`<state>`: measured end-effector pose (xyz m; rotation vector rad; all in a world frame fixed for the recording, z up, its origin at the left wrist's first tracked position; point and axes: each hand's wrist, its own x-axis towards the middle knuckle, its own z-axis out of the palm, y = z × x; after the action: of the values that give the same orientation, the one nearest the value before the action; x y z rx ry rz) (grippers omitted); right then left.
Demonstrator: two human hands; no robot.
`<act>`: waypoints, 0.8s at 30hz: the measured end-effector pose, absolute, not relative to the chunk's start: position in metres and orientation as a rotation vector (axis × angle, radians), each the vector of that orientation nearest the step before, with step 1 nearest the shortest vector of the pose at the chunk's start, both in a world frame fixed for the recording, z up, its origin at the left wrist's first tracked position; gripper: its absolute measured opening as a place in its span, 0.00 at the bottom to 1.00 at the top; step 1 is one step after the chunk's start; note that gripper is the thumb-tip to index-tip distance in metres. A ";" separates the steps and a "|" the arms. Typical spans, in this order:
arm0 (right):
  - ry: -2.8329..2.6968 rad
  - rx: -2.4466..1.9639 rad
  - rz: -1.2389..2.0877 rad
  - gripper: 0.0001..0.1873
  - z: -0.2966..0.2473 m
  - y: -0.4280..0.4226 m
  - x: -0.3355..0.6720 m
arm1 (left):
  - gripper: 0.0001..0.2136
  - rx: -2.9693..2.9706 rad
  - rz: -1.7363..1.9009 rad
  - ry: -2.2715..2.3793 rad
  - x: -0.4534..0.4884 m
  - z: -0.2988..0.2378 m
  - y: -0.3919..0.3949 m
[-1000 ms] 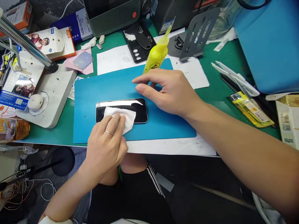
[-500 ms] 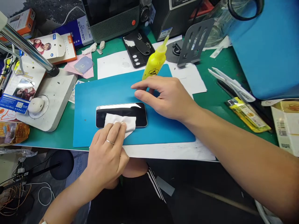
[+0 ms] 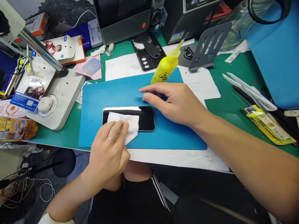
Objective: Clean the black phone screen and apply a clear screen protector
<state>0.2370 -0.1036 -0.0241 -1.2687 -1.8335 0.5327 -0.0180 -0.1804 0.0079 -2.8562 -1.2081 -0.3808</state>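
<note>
A smartphone (image 3: 146, 119) with a black glossy screen lies face up on a blue mat (image 3: 93, 96). My left hand (image 3: 109, 149), a ring on one finger, presses a white wipe (image 3: 132, 124) onto the phone's left part with its fingertips together. The wipe covers some of the screen and hangs over its near edge. Above the mat, right of the phone, hovers my right hand (image 3: 176, 101); its thumb and index finger are slightly apart with nothing between them. Just behind that hand stands a yellow squeeze bottle (image 3: 165, 67) with a thin nozzle, tilted in view.
Behind the mat are a black phone back (image 3: 149, 51) and a grey slotted stand (image 3: 210, 46). White tweezers (image 3: 252, 90) and a yellow packet (image 3: 268, 124) lie at right. A white lamp base (image 3: 56, 102) stands left, near small boxes. The desk's front edge runs below the mat.
The wipe under my left hand has slid slightly left and away from me across the screen. My right hand still hovers. The whole view has shifted a little.
</note>
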 end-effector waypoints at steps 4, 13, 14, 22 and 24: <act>-1.818 -1.267 0.544 0.13 -0.025 -0.104 0.236 | 0.23 -2.750 -0.381 -1.317 -0.028 0.011 -0.170; -1.810 -1.298 0.573 0.15 -0.022 -0.106 0.234 | 0.24 -2.683 -0.276 -1.330 -0.023 0.013 -0.179; -1.818 -1.311 0.587 0.16 -0.021 -0.106 0.234 | 0.23 -2.674 -0.280 -1.338 -0.023 0.012 -0.177; -1.804 -1.319 0.656 0.19 -0.017 -0.103 0.234 | 0.26 -2.619 -0.263 -1.436 -0.028 0.007 -0.174; -1.799 -1.284 0.660 0.19 -0.017 -0.102 0.233 | 0.26 -2.632 -0.281 -1.402 -0.022 0.007 -0.177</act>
<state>0.2333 -0.1017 -0.0174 -1.2841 -1.7991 0.6601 -0.0218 -0.1771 0.0070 -2.6319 -1.4022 -0.2810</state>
